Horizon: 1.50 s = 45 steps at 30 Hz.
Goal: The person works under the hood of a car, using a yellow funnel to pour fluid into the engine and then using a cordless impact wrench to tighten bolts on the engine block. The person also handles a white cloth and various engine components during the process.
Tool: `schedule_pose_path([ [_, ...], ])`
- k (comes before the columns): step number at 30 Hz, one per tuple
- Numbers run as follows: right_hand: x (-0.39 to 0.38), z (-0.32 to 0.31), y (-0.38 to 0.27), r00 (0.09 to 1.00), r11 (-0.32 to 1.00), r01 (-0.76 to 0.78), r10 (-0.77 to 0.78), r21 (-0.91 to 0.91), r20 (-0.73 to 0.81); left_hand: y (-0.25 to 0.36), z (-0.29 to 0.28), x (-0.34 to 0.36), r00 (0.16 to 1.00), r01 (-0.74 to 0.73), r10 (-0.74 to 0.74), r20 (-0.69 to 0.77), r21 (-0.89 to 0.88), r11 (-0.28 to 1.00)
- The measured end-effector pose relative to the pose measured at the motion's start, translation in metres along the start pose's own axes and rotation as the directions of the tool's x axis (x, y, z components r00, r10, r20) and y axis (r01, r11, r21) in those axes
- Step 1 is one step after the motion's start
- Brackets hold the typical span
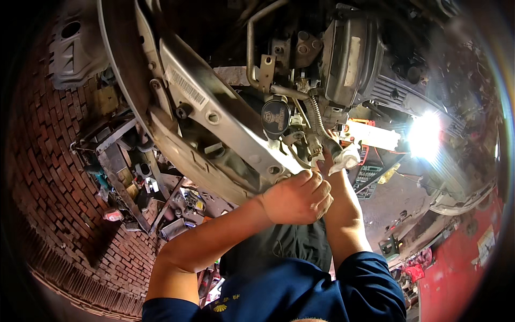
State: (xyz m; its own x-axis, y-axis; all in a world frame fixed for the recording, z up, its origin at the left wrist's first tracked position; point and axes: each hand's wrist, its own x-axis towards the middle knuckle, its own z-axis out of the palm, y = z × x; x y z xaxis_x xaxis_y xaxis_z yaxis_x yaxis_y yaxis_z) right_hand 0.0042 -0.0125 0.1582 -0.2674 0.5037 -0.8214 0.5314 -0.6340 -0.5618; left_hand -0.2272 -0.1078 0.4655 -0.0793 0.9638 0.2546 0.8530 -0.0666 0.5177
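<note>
My left hand (299, 199) is closed in a fist against the lower end of a silver metal crossbeam (236, 129); what its curled fingers hold, if anything, is hidden. My right forearm (344, 217) reaches up among the engine parts. Only part of my right hand (325, 161) shows, beside a ribbed hose (317, 119) and a whitish wrapped-looking piece (346, 158), and its fingers are hidden. Just above my hands sits a round black cap (276, 116). A bent metal pipe (250, 51) runs down toward it.
A black engine cover (346, 59) stands above my hands. To the right shines a bright work lamp (425, 135), near an open tool case (368, 174). On the left, a cluttered metal rack (120, 177) stands by a brick wall (53, 177). A red panel (456, 268) is at lower right.
</note>
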Motion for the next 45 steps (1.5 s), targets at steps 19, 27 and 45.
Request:
schedule_pose_path([
  [19,0.041,0.015,-0.015,0.989,0.989,0.137,-0.134,-0.050,0.067,-0.002,0.000,-0.003,0.988,0.030,-0.014,0.156,-0.103,0.994],
  [27,0.063,0.018,0.010,0.963,0.972,0.219,-0.229,0.080,0.145,-0.005,-0.010,0.006,0.984,0.021,-0.007,0.178,-0.080,0.997],
  [45,0.038,0.004,-0.021,0.997,0.981,0.077,-0.079,-0.179,-0.004,-0.004,-0.004,-0.001,0.987,0.014,-0.001,0.158,-0.077,0.997],
])
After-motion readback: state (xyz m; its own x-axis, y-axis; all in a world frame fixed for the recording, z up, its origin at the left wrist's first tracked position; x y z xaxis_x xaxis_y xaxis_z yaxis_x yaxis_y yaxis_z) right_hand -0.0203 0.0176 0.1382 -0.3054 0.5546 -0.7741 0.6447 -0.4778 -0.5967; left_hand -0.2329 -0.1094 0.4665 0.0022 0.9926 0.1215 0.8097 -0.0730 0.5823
